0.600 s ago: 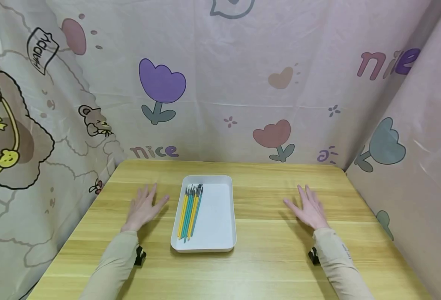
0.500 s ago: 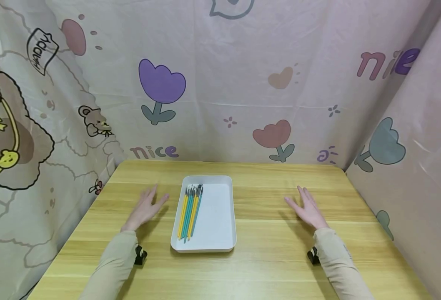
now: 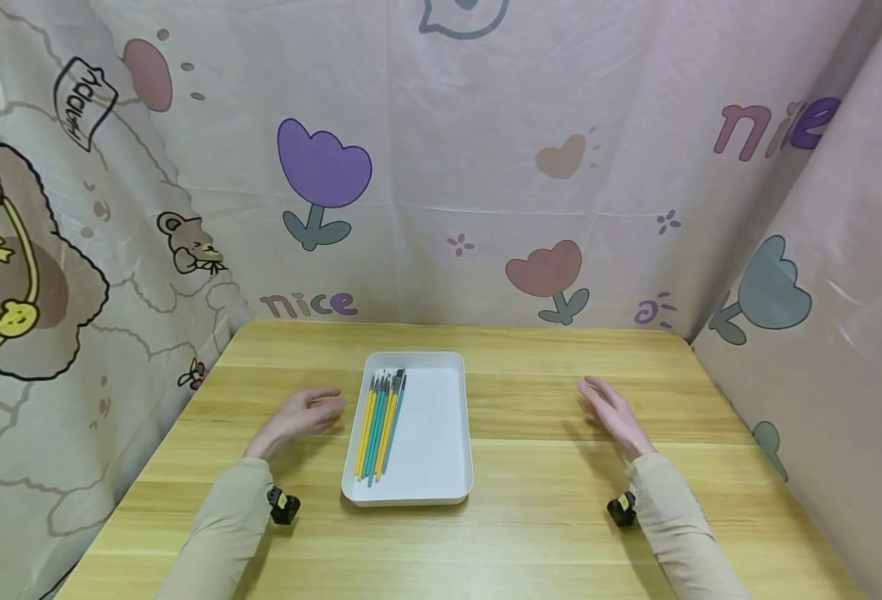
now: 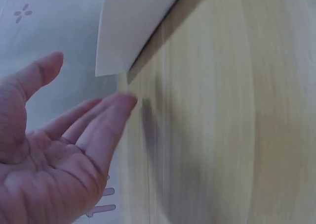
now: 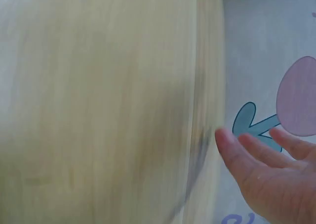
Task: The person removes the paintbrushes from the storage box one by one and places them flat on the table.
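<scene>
A white rectangular tray [image 3: 429, 492] stands on the wooden table, left of centre. Along its left side lies a bundle of several paintbrushes [image 3: 378, 429] with yellow and teal handles, bristles toward the back. My left hand [image 3: 298, 419] hovers just left of the tray, its fingers relaxed and holding nothing. In the left wrist view the palm of that left hand [image 4: 64, 159] faces up beside the tray's outer wall [image 4: 131, 28]. Over the right part of the table hangs my right hand [image 3: 616, 417], also holding nothing. Its fingers [image 5: 234, 152] are slightly bent in the right wrist view.
The wooden table [image 3: 531, 517] reaches back to a printed cloth [image 3: 441, 167] with flowers and lettering. More cloth hangs along the left and right sides. Black wrist cameras [image 3: 283, 506] sit at both sleeve cuffs.
Both hands have turned inward at the wrist, and their spread fingers have drawn closer together. The left fingers now point toward the tray. The tray and paintbrushes have stayed put.
</scene>
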The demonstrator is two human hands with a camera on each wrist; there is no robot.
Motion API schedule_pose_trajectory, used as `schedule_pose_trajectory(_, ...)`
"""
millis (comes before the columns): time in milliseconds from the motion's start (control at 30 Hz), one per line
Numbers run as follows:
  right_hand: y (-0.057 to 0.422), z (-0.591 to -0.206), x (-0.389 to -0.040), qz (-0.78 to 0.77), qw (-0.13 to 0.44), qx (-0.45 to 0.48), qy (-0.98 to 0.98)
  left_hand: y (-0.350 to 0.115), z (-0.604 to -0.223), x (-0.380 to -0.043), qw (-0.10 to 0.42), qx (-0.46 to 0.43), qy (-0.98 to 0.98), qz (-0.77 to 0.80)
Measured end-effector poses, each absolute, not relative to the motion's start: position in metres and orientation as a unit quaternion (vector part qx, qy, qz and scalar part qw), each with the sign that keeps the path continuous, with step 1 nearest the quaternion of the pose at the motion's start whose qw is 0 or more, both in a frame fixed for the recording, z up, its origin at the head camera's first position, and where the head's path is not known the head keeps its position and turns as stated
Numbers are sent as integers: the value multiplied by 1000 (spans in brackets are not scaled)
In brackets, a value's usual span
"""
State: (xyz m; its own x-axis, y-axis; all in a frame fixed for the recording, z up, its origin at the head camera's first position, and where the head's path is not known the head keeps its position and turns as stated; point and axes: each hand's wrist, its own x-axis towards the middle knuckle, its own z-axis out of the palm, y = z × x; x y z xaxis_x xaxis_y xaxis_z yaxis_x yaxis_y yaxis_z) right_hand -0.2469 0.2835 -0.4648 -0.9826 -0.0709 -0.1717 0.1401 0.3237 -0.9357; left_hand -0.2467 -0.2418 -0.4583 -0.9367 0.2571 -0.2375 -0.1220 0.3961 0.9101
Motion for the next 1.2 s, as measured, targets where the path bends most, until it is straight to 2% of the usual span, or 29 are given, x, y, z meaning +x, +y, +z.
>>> schedule_pose_trajectory(133, 281, -465, -246, -620, 109, 22, 777, -237, -457, -246, 205, 27, 784, 585)
schedule_pose_trajectory(333, 276, -467, -245, -621, 111, 16, 776, -229, -456, -245, 219, 33, 775, 592)
schedule_pose_trajectory(833, 265, -467, -246, -620, 118, -11, 775, -217, -460, -242, 205, 25, 778, 593)
schedule_pose_trajectory(1200, 232, -456, -250, -631, 150, -17, 761, -208, -461, -242, 202, 31, 778, 594)
